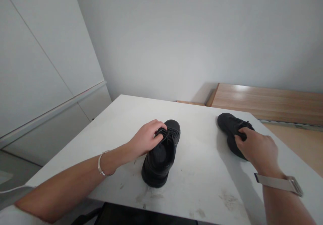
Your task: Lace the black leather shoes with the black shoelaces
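A black lace-up shoe [161,156] stands on the white table [196,171], its toe pointing away from me and its opening facing up. My left hand [147,136] pinches the tongue and lace area of this shoe from the left side. To the right, a second black shoe [228,125] is gripped at its collar by my right hand [257,147]. That shoe's toe points away and to the left; its heel is partly hidden behind my hand. Whether its sole touches the table I cannot tell.
Dirt marks [229,199] spot the near part of the tabletop. A wood-grain board or low cabinet [264,100] lies beyond the table's right far corner. White cabinet doors [45,60] line the left, and a dark object [141,215] sits below the table's front edge.
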`<action>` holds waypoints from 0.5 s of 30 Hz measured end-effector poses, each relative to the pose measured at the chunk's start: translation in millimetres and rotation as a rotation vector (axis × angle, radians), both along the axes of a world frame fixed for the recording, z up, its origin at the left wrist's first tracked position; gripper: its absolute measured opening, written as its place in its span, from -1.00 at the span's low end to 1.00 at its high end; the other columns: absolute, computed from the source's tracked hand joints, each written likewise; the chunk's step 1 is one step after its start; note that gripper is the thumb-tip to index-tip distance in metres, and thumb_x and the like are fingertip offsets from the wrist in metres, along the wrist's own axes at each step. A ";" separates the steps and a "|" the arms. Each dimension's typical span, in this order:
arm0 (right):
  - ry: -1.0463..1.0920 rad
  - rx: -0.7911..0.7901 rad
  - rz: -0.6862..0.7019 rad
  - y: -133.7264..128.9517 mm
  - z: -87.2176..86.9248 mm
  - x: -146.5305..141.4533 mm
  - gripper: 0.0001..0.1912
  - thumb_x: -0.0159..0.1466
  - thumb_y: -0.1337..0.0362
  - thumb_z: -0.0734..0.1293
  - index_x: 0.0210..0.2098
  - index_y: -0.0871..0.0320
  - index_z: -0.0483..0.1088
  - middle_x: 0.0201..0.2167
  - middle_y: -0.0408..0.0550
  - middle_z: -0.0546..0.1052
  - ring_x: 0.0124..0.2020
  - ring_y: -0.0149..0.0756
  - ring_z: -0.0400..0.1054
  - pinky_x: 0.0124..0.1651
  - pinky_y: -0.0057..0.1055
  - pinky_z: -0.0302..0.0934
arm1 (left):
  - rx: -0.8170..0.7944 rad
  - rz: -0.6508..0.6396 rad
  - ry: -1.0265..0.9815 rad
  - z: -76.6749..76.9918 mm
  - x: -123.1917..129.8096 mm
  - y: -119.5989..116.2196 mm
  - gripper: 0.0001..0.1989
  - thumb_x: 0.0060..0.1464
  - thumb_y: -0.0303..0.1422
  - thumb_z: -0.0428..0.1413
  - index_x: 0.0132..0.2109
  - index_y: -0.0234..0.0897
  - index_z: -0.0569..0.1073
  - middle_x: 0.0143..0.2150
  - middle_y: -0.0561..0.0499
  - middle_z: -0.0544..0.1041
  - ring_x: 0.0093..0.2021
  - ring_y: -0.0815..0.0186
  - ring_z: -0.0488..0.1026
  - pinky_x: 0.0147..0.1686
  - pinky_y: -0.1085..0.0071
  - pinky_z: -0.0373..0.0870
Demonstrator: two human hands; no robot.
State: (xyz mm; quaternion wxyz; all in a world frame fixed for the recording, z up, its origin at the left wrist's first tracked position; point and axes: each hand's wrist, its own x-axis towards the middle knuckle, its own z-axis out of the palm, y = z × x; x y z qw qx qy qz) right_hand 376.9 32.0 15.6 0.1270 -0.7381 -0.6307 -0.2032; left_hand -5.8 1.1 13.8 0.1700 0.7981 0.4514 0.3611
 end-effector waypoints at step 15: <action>-0.060 0.241 0.423 33.9 0.6 -91.1 -0.83 0.29 0.42 0.21 -0.42 0.17 0.34 -0.45 -0.01 0.45 -0.37 -0.24 0.26 -0.25 -0.30 -0.06 | 0.164 0.169 -0.078 -4.3 107.6 139.4 -0.78 0.12 -0.57 0.06 -0.11 -0.29 0.50 -0.15 -0.10 0.48 -0.07 0.15 0.45 0.02 0.25 0.38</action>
